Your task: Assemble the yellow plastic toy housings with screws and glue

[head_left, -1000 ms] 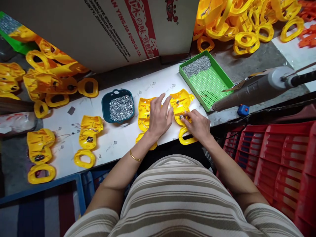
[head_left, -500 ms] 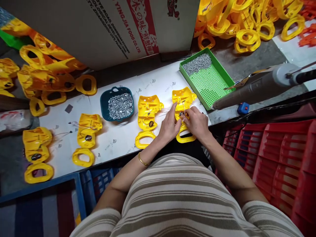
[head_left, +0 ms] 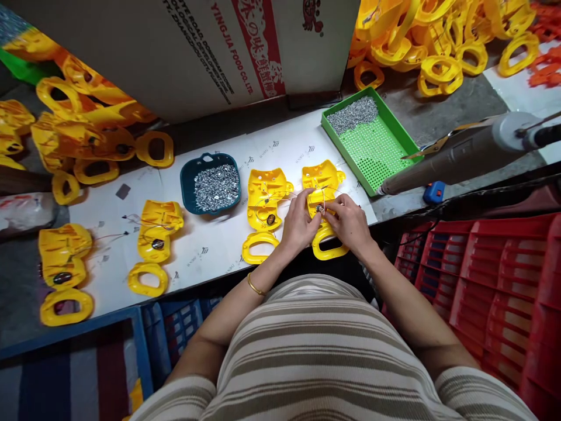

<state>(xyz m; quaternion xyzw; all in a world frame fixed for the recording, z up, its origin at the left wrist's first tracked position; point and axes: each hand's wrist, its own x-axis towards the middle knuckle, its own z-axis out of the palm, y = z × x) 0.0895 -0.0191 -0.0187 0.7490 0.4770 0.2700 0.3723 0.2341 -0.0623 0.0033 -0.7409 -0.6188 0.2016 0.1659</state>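
Observation:
A yellow plastic shell half [head_left: 316,173] with a ring-shaped handle [head_left: 329,250] lies open side up in front of me. My left hand [head_left: 298,225] grips its left edge, thumb beside a small round silver part [head_left: 319,209] in the shell. From the right, my right hand [head_left: 351,223] reaches in with thumb and forefinger pinched beside that part. Thin wires run by its fingertips, which hide whatever they pinch. Just left lies a similar yellow shell [head_left: 266,196] with wires and a dark disc, above its handle [head_left: 260,248].
A dark teal basket [head_left: 185,190] and a green tray [head_left: 372,190] hold small silver screws. A grey powered screwdriver [head_left: 447,158] slants in from the right. Two wired shells [head_left: 158,225] [head_left: 65,251] lie left. A carton [head_left: 184,64] stands behind; red crates [head_left: 491,280] are at right.
My right hand has moved slightly down and left with its pinch at the silver part. The shell under my hands has shifted a little to the left. The camera view has moved slightly.

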